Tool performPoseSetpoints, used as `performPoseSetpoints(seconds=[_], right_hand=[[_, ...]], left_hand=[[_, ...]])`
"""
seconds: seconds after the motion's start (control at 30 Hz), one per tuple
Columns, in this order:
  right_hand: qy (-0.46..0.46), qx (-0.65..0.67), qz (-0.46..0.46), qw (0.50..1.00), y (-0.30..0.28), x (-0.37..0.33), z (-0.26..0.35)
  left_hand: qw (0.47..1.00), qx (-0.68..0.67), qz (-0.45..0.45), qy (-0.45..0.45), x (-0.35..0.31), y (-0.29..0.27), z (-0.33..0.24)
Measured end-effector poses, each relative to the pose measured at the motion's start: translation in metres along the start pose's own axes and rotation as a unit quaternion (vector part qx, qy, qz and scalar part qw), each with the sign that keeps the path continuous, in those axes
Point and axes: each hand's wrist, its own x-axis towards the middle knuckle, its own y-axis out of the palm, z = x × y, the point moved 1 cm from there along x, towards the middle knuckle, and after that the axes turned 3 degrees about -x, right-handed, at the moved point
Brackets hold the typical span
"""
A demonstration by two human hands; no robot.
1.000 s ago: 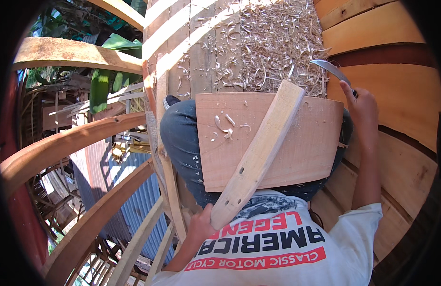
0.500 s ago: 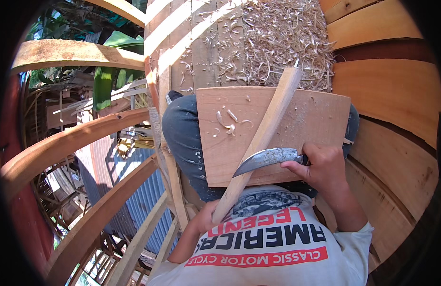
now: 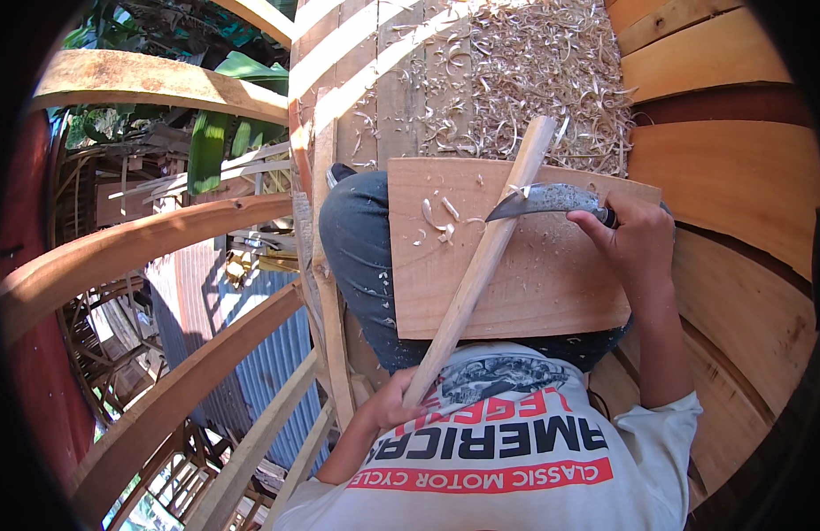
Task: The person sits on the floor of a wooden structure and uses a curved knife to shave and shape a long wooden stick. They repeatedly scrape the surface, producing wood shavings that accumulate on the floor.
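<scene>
My left hand (image 3: 394,404) is closed around the near end of a pale wooden stick (image 3: 468,303), close to my shirt. The stick slants up to the right across a flat wooden board (image 3: 574,276) that lies over my lap. In my right hand (image 3: 638,232), closed on its dark handle, is a curved knife (image 3: 552,200) with a mottled grey blade. The blade crosses the upper part of the stick and touches it, with a small shaving at the contact. A few curled shavings (image 3: 442,218) rest on the board to the left of the stick.
Beyond the board, wood shavings (image 3: 552,71) thickly cover the plank floor (image 3: 357,80). An orange-brown plank wall (image 3: 729,168) stands close on the right. On the left runs an open railing of wooden beams (image 3: 153,232), with corrugated roofing (image 3: 273,354) below.
My right hand has pushed the knife away from me along the stick, from its lower part to its upper part. The stick appears rolled slightly. My left hand keeps its hold.
</scene>
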Motion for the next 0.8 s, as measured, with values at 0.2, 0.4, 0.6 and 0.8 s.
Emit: performPoseSetpoints(seconds=[0.2,0.4,0.6,0.8], right_hand=[[0.080,0.055,-0.047,0.994,0.010,0.009,-0.011],[0.212,0.088,0.026,0.973,-0.009,0.008,-0.034],[-0.047,0.133,0.099,0.985,-0.002,-0.062,0.049],[-0.007,0.070,0.044,0.997,0.002,-0.036,0.027]], left_hand=[[0.999,-0.042,-0.008,-0.031,0.001,0.005,-0.007],[0.999,-0.043,-0.014,-0.028,-0.002,0.008,-0.002],[0.996,-0.080,0.031,0.003,0.007,-0.001,0.005],[1.000,-0.024,-0.001,-0.006,0.004,0.007,-0.006]])
